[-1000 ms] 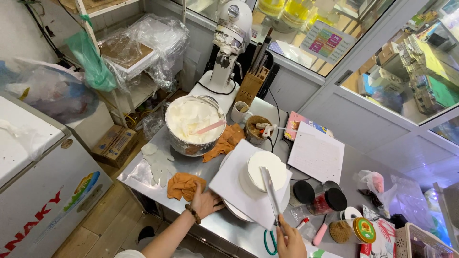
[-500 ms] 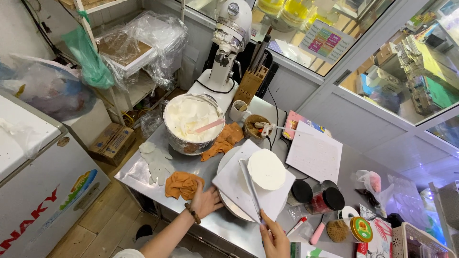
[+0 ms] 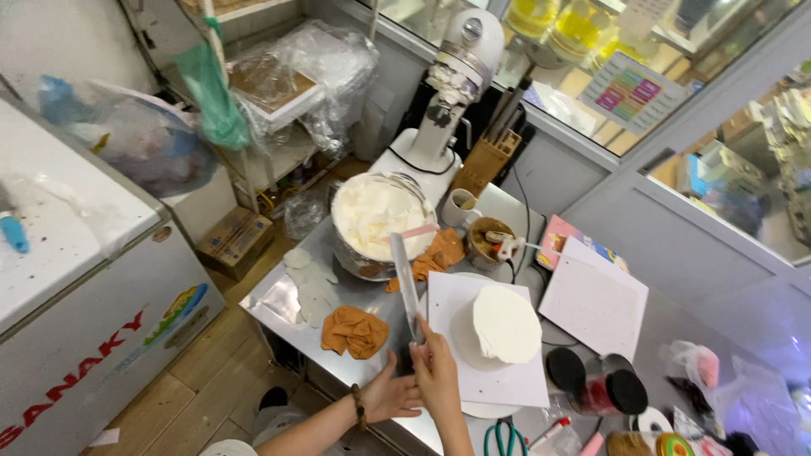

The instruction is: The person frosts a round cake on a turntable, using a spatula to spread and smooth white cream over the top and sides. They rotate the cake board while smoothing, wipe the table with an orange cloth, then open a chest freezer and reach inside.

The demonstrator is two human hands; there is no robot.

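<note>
Steel spatula (image 3: 407,283) stands gripped in my right hand (image 3: 437,377) at lower centre, beside the white cake (image 3: 505,323); my left hand (image 3: 390,395) rests open on the table (image 3: 291,291).

White cake (image 3: 507,323) on a white board (image 3: 486,376); orange cloth (image 3: 355,331) at nine o'clock; white cream fills the steel bowl (image 3: 380,221); grey table (image 3: 291,295).

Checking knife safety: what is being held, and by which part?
The right hand holds a long spatula by its lower handle end, blade pointing up. The left hand holds nothing visible.
</note>
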